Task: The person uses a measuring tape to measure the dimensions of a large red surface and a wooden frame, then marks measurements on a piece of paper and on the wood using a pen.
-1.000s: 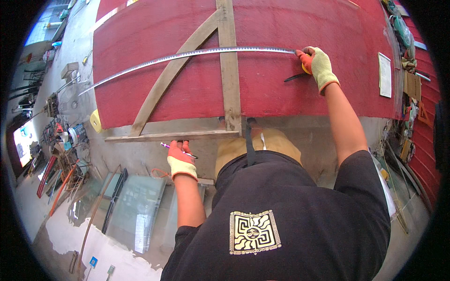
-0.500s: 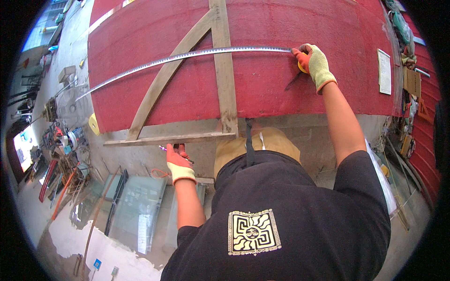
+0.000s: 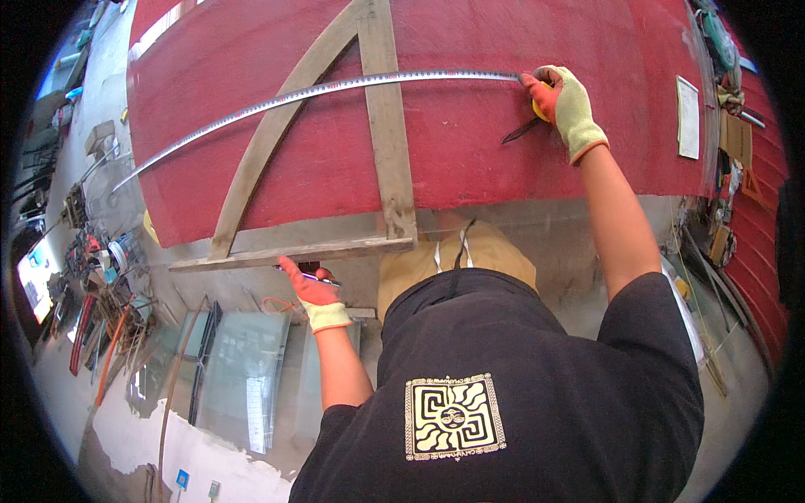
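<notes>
Apparently measuring: gripping yellow tape measure (image 3: 541, 110) in right hand (image 3: 565, 105) at right of red counter (image 3: 486, 163), with blade (image 3: 335, 86) run left across wooden frame (image 3: 386, 138). Holding pen (image 3: 325, 280) in left hand (image 3: 314, 294), near side; probably needing next to steady blade and read it.

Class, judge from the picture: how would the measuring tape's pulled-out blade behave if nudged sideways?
The blade would probably flex, being a long, thin strip. Its far end might wobble, reaching past the red surface's left edge in view. It seems light: only the right hand holds its yellow case.
</notes>
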Tool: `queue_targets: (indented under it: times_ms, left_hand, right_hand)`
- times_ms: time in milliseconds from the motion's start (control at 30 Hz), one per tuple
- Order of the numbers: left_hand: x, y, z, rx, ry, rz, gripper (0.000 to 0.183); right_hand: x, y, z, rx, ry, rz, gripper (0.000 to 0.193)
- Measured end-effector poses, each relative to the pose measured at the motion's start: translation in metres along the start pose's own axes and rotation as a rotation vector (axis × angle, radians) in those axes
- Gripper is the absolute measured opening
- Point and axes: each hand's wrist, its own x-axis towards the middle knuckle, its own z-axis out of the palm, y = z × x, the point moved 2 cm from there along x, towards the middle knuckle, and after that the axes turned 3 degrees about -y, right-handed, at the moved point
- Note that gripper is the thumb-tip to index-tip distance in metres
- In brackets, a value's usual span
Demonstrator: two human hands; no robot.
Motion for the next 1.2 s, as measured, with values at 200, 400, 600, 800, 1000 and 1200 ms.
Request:
queue_targets:
  times_ms: [200,400,600,800,1000,1200]
  left_hand:
    - [0.013,-0.003,0.025,-0.423,-0.109,0.006,0.083]
    - [0.005,0.004,0.036,-0.491,-0.103,0.035,0.074]
    - [0.006,0.002,0.029,-0.453,-0.184,0.019,0.08]
    - [0.003,0.006,0.034,-0.472,-0.149,0.043,0.078]
    - [0.011,0.001,0.023,-0.452,-0.195,0.062,0.079]
    - [0.016,-0.003,0.017,-0.439,-0.238,0.067,0.078]
  right_hand:
    - [0.005,0.002,-0.004,0.005,-0.078,-0.014,0.048]
    - [0.005,0.001,-0.004,0.023,-0.099,0.012,0.048]
    - [0.002,-0.007,-0.006,-0.017,-0.098,0.007,0.049]
    - [0.003,-0.003,-0.007,0.006,-0.114,-0.002,0.048]
    - [0.004,-0.002,-0.006,-0.017,-0.094,-0.01,0.047]
    - [0.003,-0.001,-0.006,0.033,-0.107,0.008,0.047]
